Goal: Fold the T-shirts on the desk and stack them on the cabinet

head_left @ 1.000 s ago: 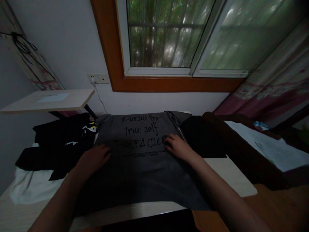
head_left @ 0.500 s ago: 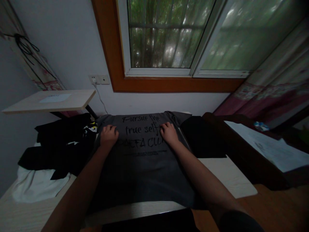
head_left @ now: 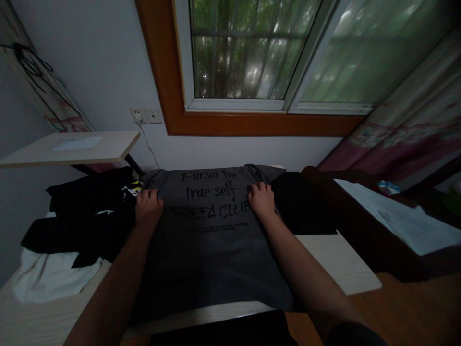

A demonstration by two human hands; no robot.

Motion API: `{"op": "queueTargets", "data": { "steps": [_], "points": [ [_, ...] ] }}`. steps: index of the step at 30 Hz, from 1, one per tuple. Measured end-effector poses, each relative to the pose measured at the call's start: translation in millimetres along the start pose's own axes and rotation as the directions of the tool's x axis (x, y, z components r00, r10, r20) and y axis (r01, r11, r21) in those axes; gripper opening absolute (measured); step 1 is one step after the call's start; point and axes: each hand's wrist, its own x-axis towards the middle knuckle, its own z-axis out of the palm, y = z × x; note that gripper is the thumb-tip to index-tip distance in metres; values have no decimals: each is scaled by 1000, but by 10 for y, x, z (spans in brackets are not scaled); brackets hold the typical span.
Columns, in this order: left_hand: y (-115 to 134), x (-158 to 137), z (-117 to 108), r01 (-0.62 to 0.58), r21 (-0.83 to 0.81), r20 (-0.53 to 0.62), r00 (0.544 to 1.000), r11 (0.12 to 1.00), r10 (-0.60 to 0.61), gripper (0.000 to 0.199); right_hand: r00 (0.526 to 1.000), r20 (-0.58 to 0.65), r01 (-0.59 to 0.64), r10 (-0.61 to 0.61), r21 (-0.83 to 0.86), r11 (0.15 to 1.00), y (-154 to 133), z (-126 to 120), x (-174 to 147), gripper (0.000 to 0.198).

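Observation:
A dark grey T-shirt [head_left: 216, 269] with black lettering lies spread out over the table, its lower hem hanging near the front edge. My left hand [head_left: 149, 206] rests on the shirt's left side, fingers apart and slightly bent over the cloth. On the opposite side, my right hand [head_left: 261, 198] lies palm down beside the lettering, its fingers also apart and touching the fabric. Near the wall, the shirt's collar end and sleeves look a little creased.
Black garments [head_left: 90, 211] are heaped on the left above a white cloth [head_left: 54, 278], beneath a raised wooden shelf [head_left: 90, 151]. To the right lies a folded black cloth [head_left: 306, 206] on the pale table [head_left: 342, 264]. Behind are a wall socket [head_left: 146, 116] and a window.
Both hands have slid apart across the shirt, the left one toward its left edge and the right one toward its right edge. More of the lettering shows between them.

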Motion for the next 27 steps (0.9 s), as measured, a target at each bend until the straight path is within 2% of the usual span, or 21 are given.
{"op": "queueTargets", "data": {
  "steps": [6,16,27],
  "points": [
    [-77,-34,9,-68,40,-7,998,997,68,40,1000,14,-4,4,-13,1000,7,-45,-31,37],
    [-61,-154,-93,-72,137,-11,997,988,75,45,996,87,2,-2,-2,1000,85,-71,-32,43],
    [-68,-371,-238,1,201,22,1000,980,-6,50,997,65,51,-50,-25,998,102,-93,-205,42]
  ]
}}
